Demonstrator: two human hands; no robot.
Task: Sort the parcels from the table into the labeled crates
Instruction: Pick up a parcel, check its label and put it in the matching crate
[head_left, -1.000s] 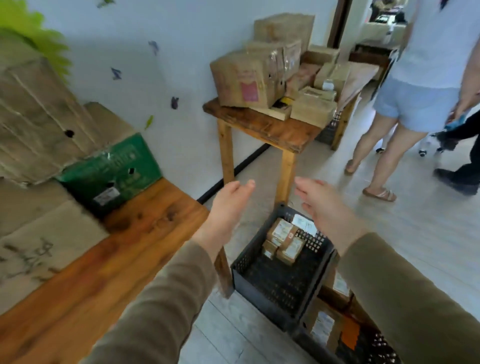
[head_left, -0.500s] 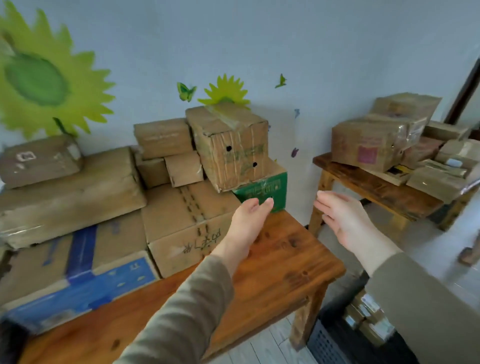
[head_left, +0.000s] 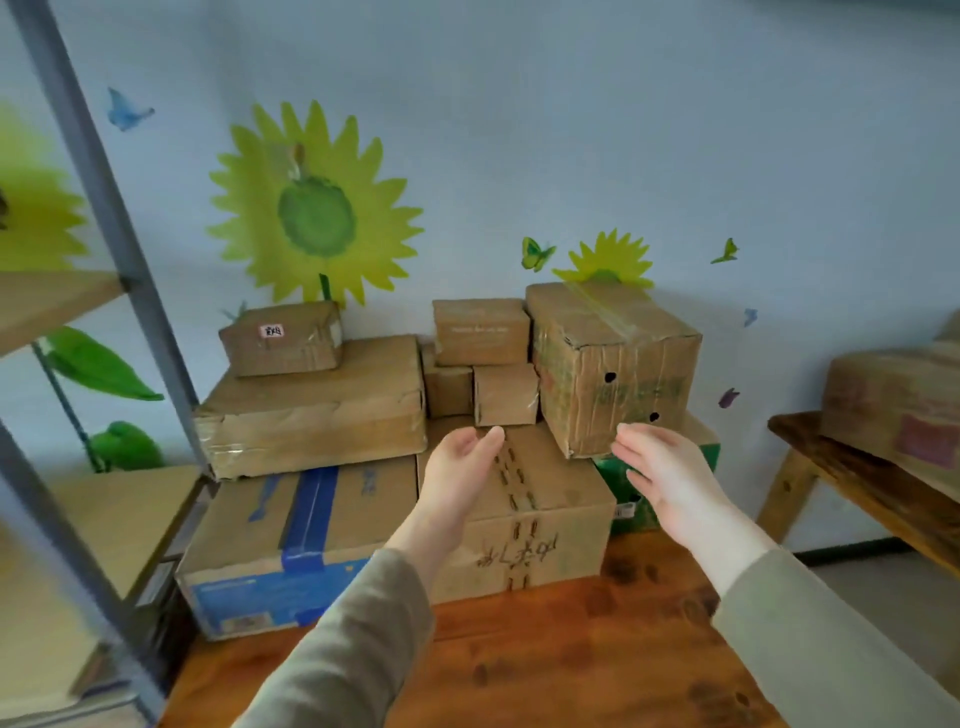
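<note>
Pale wall (head_left: 571, 130) with sunflower decals backs a wooden table (head_left: 545, 649) in the lower frame, where cardboard parcels are stacked. Your left hand (head_left: 462, 467) and right hand (head_left: 660, 473) hover at centre frame, both empty, fingers relaxed and spread, palms facing each other. The small parcel (head_left: 505, 393) sits just above and between them. The tilted holed parcel (head_left: 613, 364) is right of it, propped on a green box (head_left: 706, 452).

You appear to be reaching for the next parcel. Take a top one first. Grip two opposite faces and lift straight up, because the tilted parcel may slide if nudged. No crate is in view.
</note>
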